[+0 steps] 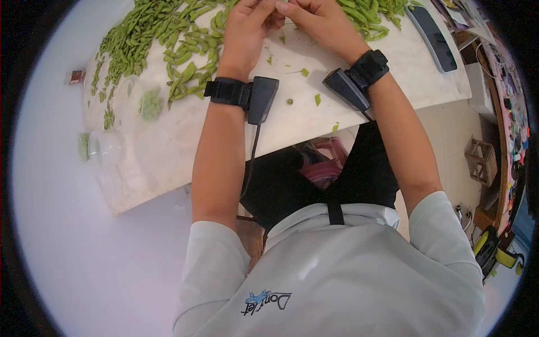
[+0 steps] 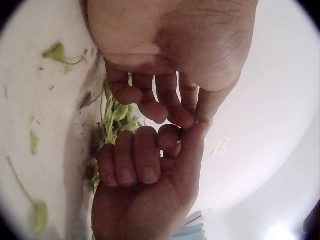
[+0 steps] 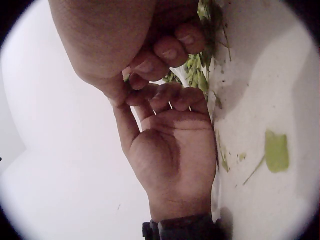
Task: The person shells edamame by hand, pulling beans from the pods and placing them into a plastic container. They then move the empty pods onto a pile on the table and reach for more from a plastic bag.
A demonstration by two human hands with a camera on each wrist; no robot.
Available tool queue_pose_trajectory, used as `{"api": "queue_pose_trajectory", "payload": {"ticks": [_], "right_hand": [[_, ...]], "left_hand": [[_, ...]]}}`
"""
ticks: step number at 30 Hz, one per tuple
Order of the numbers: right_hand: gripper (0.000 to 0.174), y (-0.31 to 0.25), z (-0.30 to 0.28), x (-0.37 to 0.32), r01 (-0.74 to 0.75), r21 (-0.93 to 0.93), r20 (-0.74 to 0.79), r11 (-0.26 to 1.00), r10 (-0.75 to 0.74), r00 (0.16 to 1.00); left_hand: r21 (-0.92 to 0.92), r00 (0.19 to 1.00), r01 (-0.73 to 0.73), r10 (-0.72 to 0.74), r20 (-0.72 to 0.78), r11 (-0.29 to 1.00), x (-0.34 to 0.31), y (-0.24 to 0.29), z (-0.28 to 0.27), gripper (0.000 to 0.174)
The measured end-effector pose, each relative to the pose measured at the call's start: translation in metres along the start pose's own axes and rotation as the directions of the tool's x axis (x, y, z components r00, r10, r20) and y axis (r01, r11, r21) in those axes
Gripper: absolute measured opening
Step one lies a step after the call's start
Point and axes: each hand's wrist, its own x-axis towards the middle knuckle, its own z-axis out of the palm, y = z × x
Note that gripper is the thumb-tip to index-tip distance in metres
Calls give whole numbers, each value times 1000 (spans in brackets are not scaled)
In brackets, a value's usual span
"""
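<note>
Right at the fingertips, thumb and fingers of the left hand meet those of the right hand, both pinching, with the other fingers curled in; a green sliver peeks out between them, perhaps part of a pod, though the grip hides most of it. Holding it from both sides probably steadies something so small and lets either hand twist or pull. The hands sit above the far part of the table, presumably to stay close to the pods: a broad heap at the table's far left, looser pods nearer its middle, and another pile at its far right. Below the wrists, leafy scraps dot the table's middle, likely left where they drop. Out on the table's left, a clear container shows green contents, seemingly within the left arm's reach. Away at the table's right edge lies a phone, perhaps parked there to avoid the scraps.
</note>
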Motion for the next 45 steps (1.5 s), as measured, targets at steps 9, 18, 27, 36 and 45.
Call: {"api": "queue_pose_trajectory", "payload": {"ticks": [9, 18, 27, 36, 45], "right_hand": [[36, -3, -3, -1, -72, -69, 1, 995, 73, 997], [35, 6, -1, 0, 10, -5, -20, 1000, -11, 1000], [36, -3, -4, -1, -61, -78, 0, 995, 61, 998], [36, -2, -6, 0, -96, -110, 24, 989, 99, 995], [36, -3, -6, -2, -38, -29, 25, 999, 39, 999]], "left_hand": [[-3, 1000, 0, 1, 10, 1000, -2, 3, 3, 20], [7, 1000, 18, -18, -7, 1000, -1, 3, 5, 19], [-9, 1000, 9, -9, -6, 1000, 0, 0, 3, 18], [-14, 1000, -5, 5, -8, 1000, -1, 2, 4, 19], [-20, 998, 23, -24, -52, 1000, 0, -2, 6, 20]]}}
